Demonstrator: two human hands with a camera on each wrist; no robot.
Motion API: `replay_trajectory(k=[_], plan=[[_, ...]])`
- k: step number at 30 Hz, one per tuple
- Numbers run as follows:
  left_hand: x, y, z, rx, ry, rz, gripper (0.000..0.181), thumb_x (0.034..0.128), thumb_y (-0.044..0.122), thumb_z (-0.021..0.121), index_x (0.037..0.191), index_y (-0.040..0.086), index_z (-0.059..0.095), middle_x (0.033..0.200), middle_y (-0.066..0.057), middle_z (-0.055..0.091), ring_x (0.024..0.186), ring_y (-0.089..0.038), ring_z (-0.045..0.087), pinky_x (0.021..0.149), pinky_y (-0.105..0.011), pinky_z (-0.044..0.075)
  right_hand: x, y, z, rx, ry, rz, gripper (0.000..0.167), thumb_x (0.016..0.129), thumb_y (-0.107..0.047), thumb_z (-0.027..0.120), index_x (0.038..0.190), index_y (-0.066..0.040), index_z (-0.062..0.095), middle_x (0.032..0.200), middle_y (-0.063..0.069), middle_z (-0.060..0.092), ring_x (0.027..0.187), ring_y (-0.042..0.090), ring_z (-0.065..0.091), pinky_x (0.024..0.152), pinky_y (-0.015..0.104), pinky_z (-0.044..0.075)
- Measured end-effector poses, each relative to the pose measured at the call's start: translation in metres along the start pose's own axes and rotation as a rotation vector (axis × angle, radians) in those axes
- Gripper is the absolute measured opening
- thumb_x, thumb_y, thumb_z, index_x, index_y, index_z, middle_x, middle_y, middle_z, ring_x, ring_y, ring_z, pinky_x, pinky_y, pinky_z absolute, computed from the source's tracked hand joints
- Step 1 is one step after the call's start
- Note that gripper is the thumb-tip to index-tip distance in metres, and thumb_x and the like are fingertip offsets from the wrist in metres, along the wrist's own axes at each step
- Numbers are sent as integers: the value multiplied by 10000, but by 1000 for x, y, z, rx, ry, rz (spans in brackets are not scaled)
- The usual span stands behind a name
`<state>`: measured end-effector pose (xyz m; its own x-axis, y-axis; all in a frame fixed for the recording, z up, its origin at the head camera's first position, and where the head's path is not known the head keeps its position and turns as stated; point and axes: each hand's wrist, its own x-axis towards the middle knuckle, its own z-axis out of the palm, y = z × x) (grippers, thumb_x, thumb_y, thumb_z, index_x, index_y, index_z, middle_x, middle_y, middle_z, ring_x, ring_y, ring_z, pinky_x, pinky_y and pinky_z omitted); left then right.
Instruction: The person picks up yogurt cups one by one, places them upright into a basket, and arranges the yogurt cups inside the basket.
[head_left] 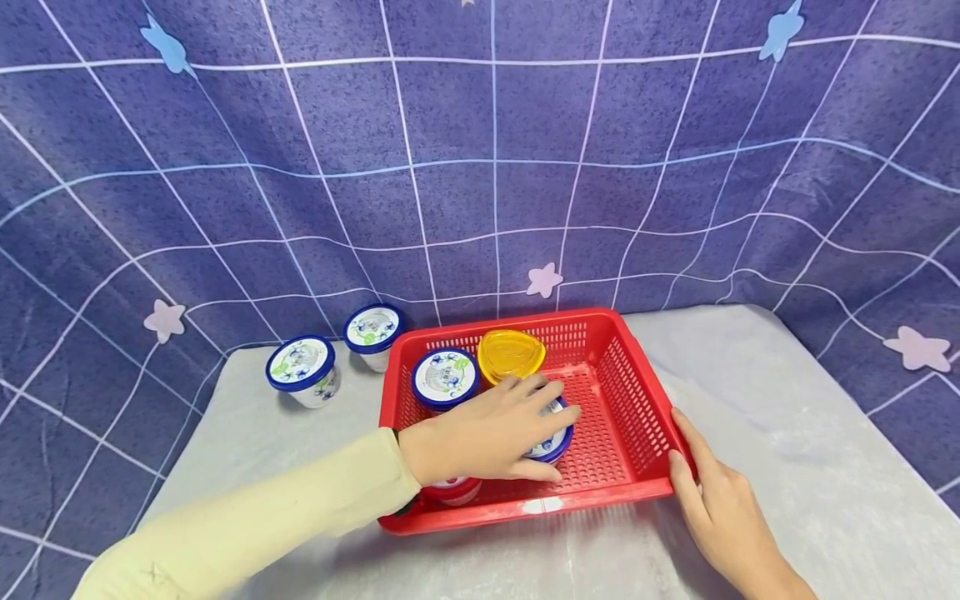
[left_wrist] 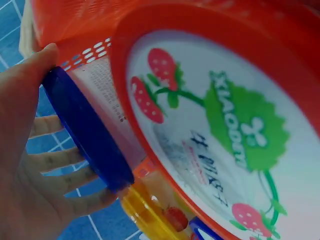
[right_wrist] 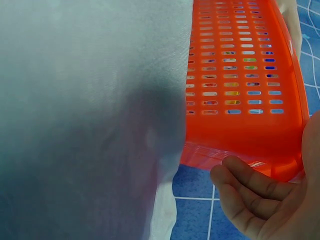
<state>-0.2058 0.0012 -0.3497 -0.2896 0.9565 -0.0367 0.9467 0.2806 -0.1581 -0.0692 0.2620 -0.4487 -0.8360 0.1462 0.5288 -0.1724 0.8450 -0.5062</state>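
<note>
Left hand spread wide over a blue-lidded tub, right hand gripping the red basket.
In the head view, the round tub sits under the left palm inside the perforated plastic basket, a glossy yellow lid beyond the fingers; in the left wrist view, fanned fingers touch the tub's smooth rim, a strawberry-printed lid nearer the wrist; in the right wrist view, bent fingers lie beside the slotted wall.

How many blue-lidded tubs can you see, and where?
4: one tub and a second tub left of the red basket; a third tub inside it; a fourth tub inside, partly under the left hand. More may be hidden.
</note>
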Motion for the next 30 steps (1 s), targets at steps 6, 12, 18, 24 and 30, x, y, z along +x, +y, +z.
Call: replay_trajectory(k=[6,12,18,24,30], plan=[[2,1,9,61,19,48,701,934,670,499,1450,198,462,1386,-99,498,1281,-294,497,1018,-487,471,0,0,1,-4,-9,5,541,993,-122,548,1518,-149,422,1059,271,700,950,411,696,792,558,472],[2,3,13,44,-14,64,729,932,669,502,1494,212,420,1436,-113,488,1314,-303,484,1077,-482,418,-1,0,1,-4,-9,6,544,992,-119,548,1519,-154,419,1056,270,701,946,408,698,788,556,472],[-1,3,12,60,-43,57,749,927,674,503,1517,225,397,1477,-118,464,1354,-313,457,1108,-477,383,-2,0,1,0,-9,11,545,992,-116,546,1521,-159,417,1050,268,702,942,405,699,790,556,470],[-6,1,8,60,-44,44,714,922,617,579,1492,218,423,1448,-100,489,1339,-305,456,1089,-472,405,-1,0,1,0,-9,17,539,996,-124,544,1519,-153,418,1066,270,698,950,401,698,795,543,463],[-13,1,1,18,-78,15,715,935,618,554,1524,250,383,1499,-118,444,1394,-333,404,1113,-498,368,-1,0,0,3,-15,27,542,1001,-133,541,1525,-164,409,1083,274,694,966,405,693,804,546,463]])
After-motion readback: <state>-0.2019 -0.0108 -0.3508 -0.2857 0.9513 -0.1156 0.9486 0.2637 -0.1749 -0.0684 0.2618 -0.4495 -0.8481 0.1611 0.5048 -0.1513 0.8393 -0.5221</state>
